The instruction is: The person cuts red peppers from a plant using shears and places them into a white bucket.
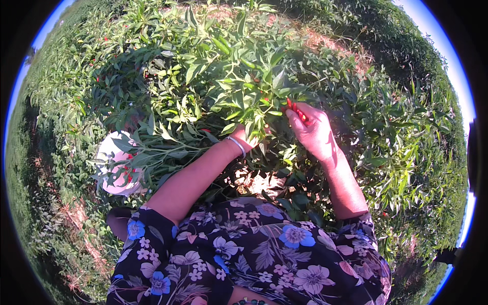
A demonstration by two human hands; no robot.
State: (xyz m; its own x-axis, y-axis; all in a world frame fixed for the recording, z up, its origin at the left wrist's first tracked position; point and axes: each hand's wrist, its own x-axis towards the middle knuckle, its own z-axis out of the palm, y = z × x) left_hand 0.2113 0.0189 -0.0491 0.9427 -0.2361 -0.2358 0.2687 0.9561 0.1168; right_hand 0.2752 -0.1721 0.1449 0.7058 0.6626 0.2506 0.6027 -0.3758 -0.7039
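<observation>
Several red chili peppers (298, 111) are held in my right hand (313, 127), between the thumb and curled fingers, at the right edge of a leafy pepper plant (244, 95). My left hand (244, 137), with a bangle at the wrist, reaches in low among the stems; leaves cover its fingers, so its hold cannot be told. Green peppers (220, 46) hang on the upper branches, and a few red ones show between the hands. A white bucket (114, 187) with red peppers inside stands left of my left forearm, partly behind leafy branches.
Dense pepper plants surround me on all sides, with scattered red fruit at the upper left. Bare reddish soil (324, 42) shows between rows at the upper right and along a strip (82, 225) at the lower left. Sunlit ground (261, 183) lies below my hands.
</observation>
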